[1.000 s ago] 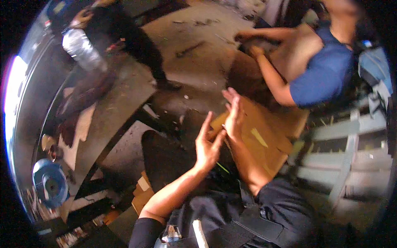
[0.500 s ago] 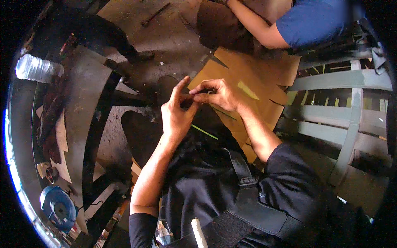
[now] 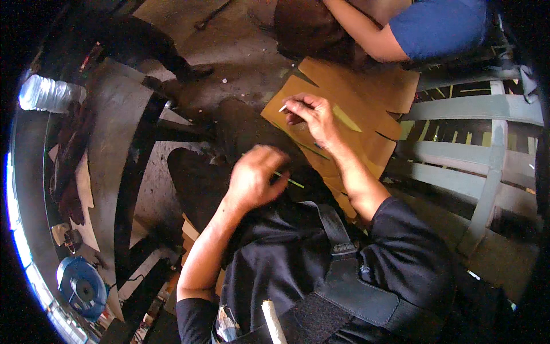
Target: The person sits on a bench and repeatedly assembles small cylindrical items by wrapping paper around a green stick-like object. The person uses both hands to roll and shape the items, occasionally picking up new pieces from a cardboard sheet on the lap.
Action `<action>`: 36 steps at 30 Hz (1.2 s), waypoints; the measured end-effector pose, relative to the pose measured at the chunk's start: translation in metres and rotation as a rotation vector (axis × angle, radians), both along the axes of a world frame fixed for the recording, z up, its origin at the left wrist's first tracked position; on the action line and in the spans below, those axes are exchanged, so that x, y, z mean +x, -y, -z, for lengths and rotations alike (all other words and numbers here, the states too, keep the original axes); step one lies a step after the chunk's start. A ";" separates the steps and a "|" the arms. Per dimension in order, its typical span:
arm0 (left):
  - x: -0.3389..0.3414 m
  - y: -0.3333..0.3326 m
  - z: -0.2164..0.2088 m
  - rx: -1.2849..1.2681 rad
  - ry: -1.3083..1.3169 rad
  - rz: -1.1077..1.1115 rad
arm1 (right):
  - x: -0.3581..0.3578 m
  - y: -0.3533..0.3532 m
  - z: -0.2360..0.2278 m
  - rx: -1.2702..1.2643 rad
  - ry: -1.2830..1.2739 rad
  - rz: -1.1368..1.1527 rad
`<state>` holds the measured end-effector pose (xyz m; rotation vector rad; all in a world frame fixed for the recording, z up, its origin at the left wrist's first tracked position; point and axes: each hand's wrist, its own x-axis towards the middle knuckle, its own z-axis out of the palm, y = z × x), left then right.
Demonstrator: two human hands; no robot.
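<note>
My right hand (image 3: pixel 313 118) is raised over the cardboard, thumb and fingers pinched on a small white stick (image 3: pixel 283 108) whose pale tip pokes out to the left. Lower down, over my lap, my left hand (image 3: pixel 256 179) is curled and smeared by motion. A thin green strip (image 3: pixel 295 183) passes beneath its fingers, and one end shows beyond them. Whether the left fingers grip this strip or only hover over it cannot be made out.
Flat brown cardboard (image 3: pixel 366 92) lies ahead to the right, beside a grey slatted frame (image 3: pixel 458 155). Another person's arm (image 3: pixel 366 34) is at the top. To the left are a plastic bottle (image 3: pixel 51 93), dark gloves (image 3: pixel 71 166) and a blue round device (image 3: pixel 82 288).
My hands have parted. The left came down and back over the green strip, while the right stayed raised, moving slightly right and away, with the white stick now showing.
</note>
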<state>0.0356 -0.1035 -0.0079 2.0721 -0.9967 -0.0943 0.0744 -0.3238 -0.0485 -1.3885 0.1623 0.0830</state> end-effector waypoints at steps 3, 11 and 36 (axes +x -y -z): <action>-0.014 -0.005 0.016 0.223 0.037 0.210 | 0.004 0.005 -0.011 0.036 -0.002 0.036; -0.002 -0.027 0.000 -0.289 -0.569 -0.551 | -0.009 -0.027 -0.043 -0.026 0.024 -0.203; -0.006 -0.043 -0.041 -0.337 -0.424 -0.689 | -0.008 -0.068 -0.059 0.053 0.179 -0.213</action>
